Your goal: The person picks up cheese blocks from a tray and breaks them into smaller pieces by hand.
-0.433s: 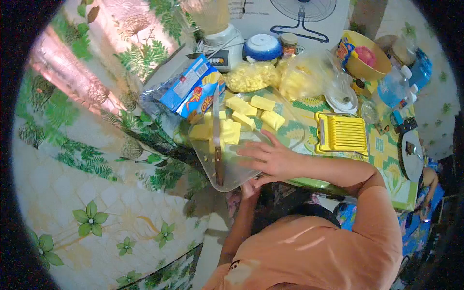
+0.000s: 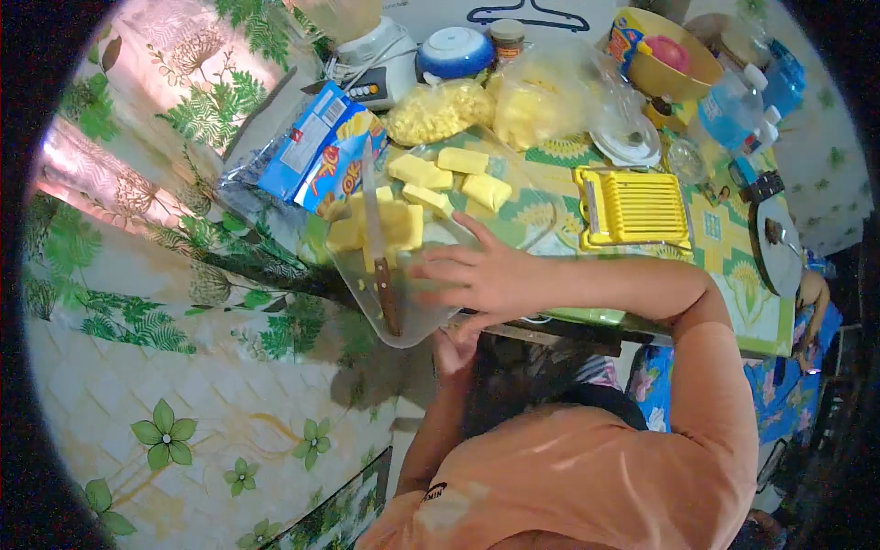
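On the tray (image 2: 412, 321), yellow blocks (image 2: 403, 227) lie at eleven o'clock from my right hand (image 2: 490, 278), fingers spread. My left hand (image 2: 454, 354) sits at seven o'clock; its finger state I cannot tell.

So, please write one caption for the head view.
Right hand over a clear board bearing a knife and yellow blocks.

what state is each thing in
Yellow rectangular blocks, separate pieces
Wooden-handled metal knife, lying across some blocks, unheld
Clear plastic board, holding blocks
Clear plastic bag of small yellow pieces, filled
Yellow round bowl, upright, pink item inside
Right hand, fingers spread
Left hand, partly hidden
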`<state>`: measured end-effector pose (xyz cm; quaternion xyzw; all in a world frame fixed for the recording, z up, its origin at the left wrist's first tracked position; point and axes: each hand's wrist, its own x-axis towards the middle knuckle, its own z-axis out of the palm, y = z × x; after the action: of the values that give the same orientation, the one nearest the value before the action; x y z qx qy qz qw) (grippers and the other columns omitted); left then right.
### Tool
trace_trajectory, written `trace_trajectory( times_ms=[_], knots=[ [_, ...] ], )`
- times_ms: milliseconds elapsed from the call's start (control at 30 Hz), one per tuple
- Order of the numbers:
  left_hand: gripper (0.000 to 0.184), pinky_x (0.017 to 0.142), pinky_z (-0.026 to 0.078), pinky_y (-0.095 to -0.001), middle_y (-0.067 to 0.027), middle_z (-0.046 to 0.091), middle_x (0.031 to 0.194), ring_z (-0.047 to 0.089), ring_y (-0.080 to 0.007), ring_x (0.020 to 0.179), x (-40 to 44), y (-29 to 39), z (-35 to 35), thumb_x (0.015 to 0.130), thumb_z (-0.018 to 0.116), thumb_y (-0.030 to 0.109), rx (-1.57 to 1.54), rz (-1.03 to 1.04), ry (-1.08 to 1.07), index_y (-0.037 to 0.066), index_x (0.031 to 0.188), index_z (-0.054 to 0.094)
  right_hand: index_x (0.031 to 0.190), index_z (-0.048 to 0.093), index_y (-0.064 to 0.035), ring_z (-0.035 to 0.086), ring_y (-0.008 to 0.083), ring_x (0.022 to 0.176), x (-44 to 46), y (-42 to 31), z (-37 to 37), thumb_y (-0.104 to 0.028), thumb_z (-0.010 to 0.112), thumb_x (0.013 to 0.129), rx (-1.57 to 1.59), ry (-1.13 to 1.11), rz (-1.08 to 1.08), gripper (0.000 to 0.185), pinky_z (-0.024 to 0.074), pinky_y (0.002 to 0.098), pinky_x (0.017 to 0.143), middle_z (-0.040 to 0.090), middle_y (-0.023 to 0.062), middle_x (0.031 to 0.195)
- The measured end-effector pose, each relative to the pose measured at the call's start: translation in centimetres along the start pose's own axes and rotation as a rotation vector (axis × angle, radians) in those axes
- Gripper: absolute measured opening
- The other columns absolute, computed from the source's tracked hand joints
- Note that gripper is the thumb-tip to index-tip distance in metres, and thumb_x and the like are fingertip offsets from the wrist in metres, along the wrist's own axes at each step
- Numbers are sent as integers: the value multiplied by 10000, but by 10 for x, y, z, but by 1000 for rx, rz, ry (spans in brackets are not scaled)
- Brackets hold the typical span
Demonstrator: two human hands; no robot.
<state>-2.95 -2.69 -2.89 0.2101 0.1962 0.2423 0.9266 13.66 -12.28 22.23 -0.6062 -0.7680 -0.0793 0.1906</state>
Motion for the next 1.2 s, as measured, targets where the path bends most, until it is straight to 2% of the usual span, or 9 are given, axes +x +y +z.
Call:
trace_trajectory(
  times_ms=[100, 200, 333, 400, 500, 600, 933, 1067, 1200],
  knots=[
    [557, 754, 499, -379, -58, 600, 999, 608, -197, 819, -4, 0, 2, 858, 504, 532, -5, 3, -142, 96, 1203, 462, 1208, 491, -201, 397, 223, 1233, -1, -2, 4, -554, 593, 718, -13, 42, -28, 613, 145, 662, 1016, 417, 46, 1322],
    [521, 746, 495, -350, 15, 593, 988, 587, -133, 823, -15, -1, 32, 858, 498, 538, 73, 125, -89, 127, 1177, 490, 1172, 507, -185, 410, 227, 1217, -5, -3, 10, -512, 640, 676, -17, 58, -59, 608, 157, 660, 1014, 432, 48, 1301],
    [433, 802, 473, -313, 46, 567, 986, 535, -85, 948, -19, 15, 70, 873, 484, 510, -134, -59, -69, 199, 1174, 500, 1091, 554, -156, 431, 238, 1192, -6, -7, 13, -462, 700, 624, -10, 123, -104, 577, 190, 642, 1012, 473, 64, 1245],
    [385, 833, 459, -305, 22, 570, 974, 515, -79, 980, -7, 12, 21, 882, 479, 483, -251, -170, -136, 224, 1165, 504, 1086, 565, -160, 439, 222, 1182, -7, -10, 15, -431, 660, 664, -27, 98, -115, 510, 210, 614, 1018, 492, 55, 1226],
    [399, 877, 441, -324, -8, 524, 1088, 490, -110, 1052, -5, 10, 18, 897, 471, 428, 259, 107, -221, 200, 1223, 458, 1093, 573, -169, 447, 189, 1166, -11, -19, 17, -331, 585, 737, -53, 30, -126, 392, 246, 564, 1020, 513, 31, 1205],
    [397, 875, 442, -325, -11, 526, 1087, 492, -114, 1050, -5, 10, 19, 897, 470, 425, 361, 141, -186, 195, 1221, 460, 1066, 590, -163, 457, 177, 1146, -14, -24, 10, -290, 567, 743, -31, 50, -129, 347, 280, 525, 1005, 525, 20, 1192],
    [392, 869, 443, -330, -23, 533, 1084, 499, -125, 1044, 3, 13, 13, 898, 469, 416, 476, 21, -40, 180, 1211, 467, 1163, 528, -173, 399, 219, 1230, -12, -12, 18, -299, 547, 762, 55, -46, -109, 421, 242, 536, 1038, 483, 63, 1260],
    [390, 867, 444, -332, -28, 536, 1083, 501, -130, 1041, -1, 29, 18, 899, 468, 412, 540, -59, 12, 173, 1208, 470, 1128, 548, -193, 391, 246, 1239, -11, -12, 19, -265, 490, 801, 79, 52, -91, 340, 202, 560, 1058, 525, 57, 1157],
    [389, 865, 444, -334, -33, 539, 1081, 504, -135, 1039, -13, 47, 22, 900, 468, 408, 626, -158, 52, 167, 1204, 472, 1205, 498, -203, 383, 229, 1259, -12, -15, 18, -247, 453, 819, 134, 81, -15, 391, 196, 549, 1061, 471, 38, 1287]
  ],
)
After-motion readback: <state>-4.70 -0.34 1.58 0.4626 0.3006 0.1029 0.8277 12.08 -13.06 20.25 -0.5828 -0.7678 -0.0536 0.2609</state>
